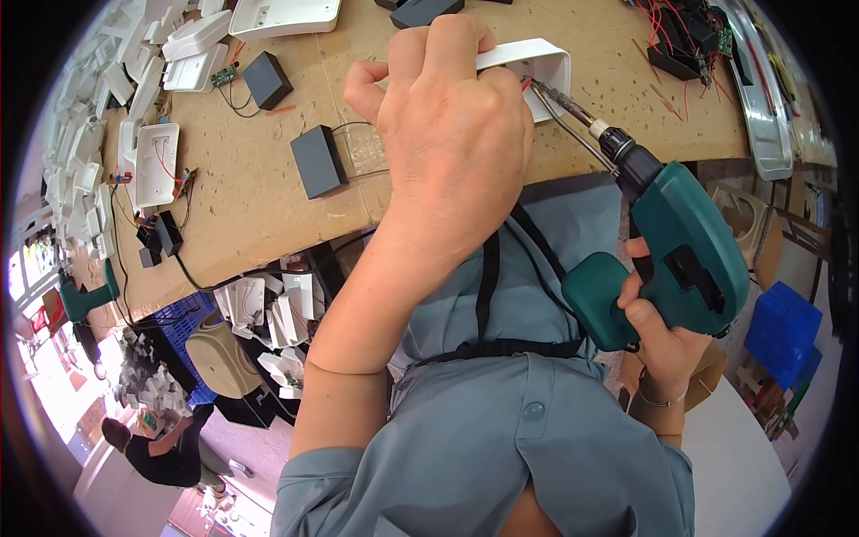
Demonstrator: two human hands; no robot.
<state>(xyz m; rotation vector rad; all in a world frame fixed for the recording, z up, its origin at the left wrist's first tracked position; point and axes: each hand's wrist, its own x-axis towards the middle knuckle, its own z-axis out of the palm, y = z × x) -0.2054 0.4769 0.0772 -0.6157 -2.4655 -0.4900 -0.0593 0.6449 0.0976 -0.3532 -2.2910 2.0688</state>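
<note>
My left hand [452, 148] is closed on a white plastic housing [541, 55] at the table's front edge, its back toward me and the gripped part hidden. Wrapped round the handle of a green soldering gun [689, 242] is my right hand [658, 327]. The gun's dark tip and thin metal feed tube reach up and left into the housing. There they meet a short red wire [526, 83] beside my left fingers. Just left of my hand lies a black box [318, 161] with a thin black cable running under the hand.
More black boxes [267, 80] and open white housings [157, 166] with wires lie at the left. White parts [76, 161] are heaped beyond them. Black parts with red wires [680, 40] and a metal tray [756, 89] stand at the right. A person [165, 452] is at lower left.
</note>
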